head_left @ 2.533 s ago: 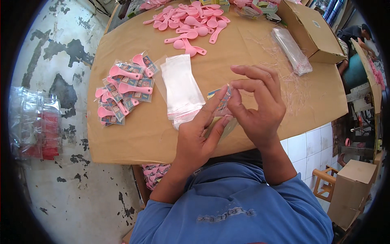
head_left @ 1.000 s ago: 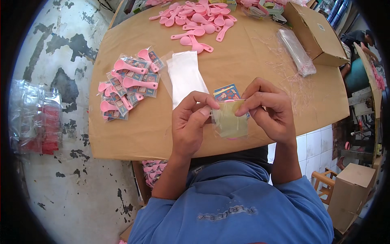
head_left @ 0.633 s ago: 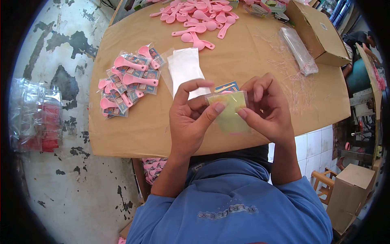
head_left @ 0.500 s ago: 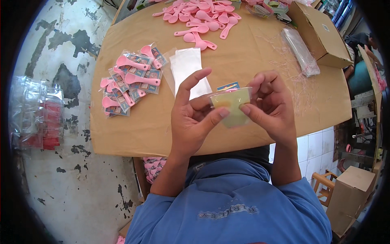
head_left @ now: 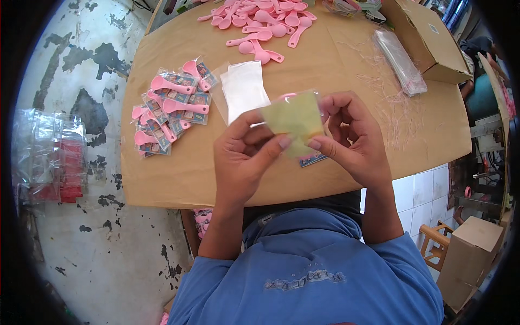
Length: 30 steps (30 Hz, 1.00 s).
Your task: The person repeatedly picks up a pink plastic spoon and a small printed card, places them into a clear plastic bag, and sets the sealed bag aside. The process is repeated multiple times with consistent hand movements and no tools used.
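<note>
Over the near part of the table, my left hand (head_left: 238,157) and my right hand (head_left: 355,141) pinch a small clear plastic packet (head_left: 294,116) between thumbs and fingers. A pale yellow-green face shows through it, and a bit of pink appears at its top edge; most of its contents are hidden. Below the packet, between my hands, part of a blue printed card (head_left: 312,160) shows. Beyond my left hand lies a stack of white sheets (head_left: 244,86). To its left is a pile of bagged pink spoons (head_left: 187,106) with blue printed cards.
Loose pink measuring spoons (head_left: 271,27) are heaped at the table's far side. A bundle of clear plastic bags (head_left: 398,62) lies by an open cardboard box (head_left: 428,40) on the right. Thin plastic strips (head_left: 392,114) litter the brown tabletop (head_left: 162,187). Another carton (head_left: 470,260) stands lower right.
The packet has been tilted, so its yellow-green face now shows larger and higher. Both hands have shifted slightly left. The blue card corner showed above the packet; now one shows below.
</note>
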Tool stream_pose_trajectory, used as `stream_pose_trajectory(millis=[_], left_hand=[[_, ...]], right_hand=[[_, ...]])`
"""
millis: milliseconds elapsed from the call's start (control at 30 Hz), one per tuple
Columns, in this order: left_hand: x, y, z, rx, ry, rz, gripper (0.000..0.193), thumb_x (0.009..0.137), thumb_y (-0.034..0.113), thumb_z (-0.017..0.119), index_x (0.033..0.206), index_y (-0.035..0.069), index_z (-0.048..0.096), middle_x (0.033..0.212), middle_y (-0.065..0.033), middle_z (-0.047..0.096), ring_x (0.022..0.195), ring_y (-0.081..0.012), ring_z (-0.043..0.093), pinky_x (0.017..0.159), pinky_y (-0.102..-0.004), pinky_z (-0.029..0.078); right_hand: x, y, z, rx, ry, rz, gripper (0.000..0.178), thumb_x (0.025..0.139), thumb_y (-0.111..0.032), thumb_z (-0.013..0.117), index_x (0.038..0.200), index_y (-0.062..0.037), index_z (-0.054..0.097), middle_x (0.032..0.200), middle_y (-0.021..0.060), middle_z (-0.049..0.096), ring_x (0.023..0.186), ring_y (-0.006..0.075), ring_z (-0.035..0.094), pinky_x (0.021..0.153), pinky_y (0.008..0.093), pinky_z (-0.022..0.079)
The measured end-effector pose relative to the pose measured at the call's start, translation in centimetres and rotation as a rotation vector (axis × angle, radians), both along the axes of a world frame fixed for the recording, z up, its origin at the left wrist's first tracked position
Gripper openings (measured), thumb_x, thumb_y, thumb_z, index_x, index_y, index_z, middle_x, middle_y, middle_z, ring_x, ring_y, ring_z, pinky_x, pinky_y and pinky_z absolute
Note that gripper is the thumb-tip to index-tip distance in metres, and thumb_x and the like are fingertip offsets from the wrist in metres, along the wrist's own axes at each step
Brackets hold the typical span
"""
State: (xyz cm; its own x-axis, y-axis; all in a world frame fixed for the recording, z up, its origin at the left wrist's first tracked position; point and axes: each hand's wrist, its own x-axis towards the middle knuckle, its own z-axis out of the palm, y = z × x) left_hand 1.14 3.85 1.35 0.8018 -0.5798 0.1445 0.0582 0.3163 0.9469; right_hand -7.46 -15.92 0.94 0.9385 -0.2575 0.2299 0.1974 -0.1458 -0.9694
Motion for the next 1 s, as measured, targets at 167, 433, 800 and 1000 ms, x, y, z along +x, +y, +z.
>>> stream_pose_trajectory(millis=[167, 433, 800, 1000], left_hand=[[3.9, 4.8, 0.3, 0.102, -0.411, 0.487, 0.038, 0.093, -0.01, 0.067, 0.13, -0.006, 0.06, 0.127, -0.0192, 0.07, 0.111, -0.0188, 0.069, 0.095, -0.031, 0.056], [6.1, 9.9, -0.2, 0.545, -0.793, 0.835, 0.03, 0.095, -0.008, 0.054, 0.123, -0.001, 0.063, 0.129, -0.0139, 0.067, 0.12, -0.0207, 0.063, 0.103, -0.0332, 0.046], [4.1, 4.2, -2.3, 0.872, -0.305, 0.511, 0.033, 0.088, 0.027, 0.083, 0.087, -0.003, 0.07, 0.071, -0.0001, 0.06, 0.065, -0.007, 0.051, 0.06, -0.0238, 0.043], [4.1, 5.2, -3.2, 0.67, -0.227, 0.535, 0.024, 0.092, 0.02, 0.079, 0.091, -0.003, 0.071, 0.075, 0.0009, 0.064, 0.068, -0.0063, 0.054, 0.061, -0.024, 0.044]], right_hand=[[-0.9, -1.3, 0.4, -0.17, 0.075, -0.091, 0.033, 0.085, -0.01, 0.082, 0.114, -0.0048, 0.067, 0.092, -0.0021, 0.06, 0.065, 0.0029, 0.041, 0.056, 0.0207, 0.035], [-1.0, -0.6, -1.0, -0.639, 0.103, -0.257, 0.033, 0.086, -0.028, 0.083, 0.102, -0.0038, 0.067, 0.093, 0.0082, 0.064, 0.076, 0.0235, 0.06, 0.067, 0.0364, 0.049], [0.1, 1.1, -1.7, -0.584, 0.398, -0.24, 0.041, 0.082, -0.029, 0.085, 0.098, -0.0031, 0.057, 0.092, 0.0122, 0.063, 0.084, 0.0274, 0.062, 0.075, 0.0411, 0.051], [-0.1, 0.7, -2.3, -0.381, 0.4, -0.261, 0.029, 0.091, -0.022, 0.079, 0.089, 0.0007, 0.06, 0.081, 0.0137, 0.064, 0.073, 0.0236, 0.061, 0.069, 0.0368, 0.049]])
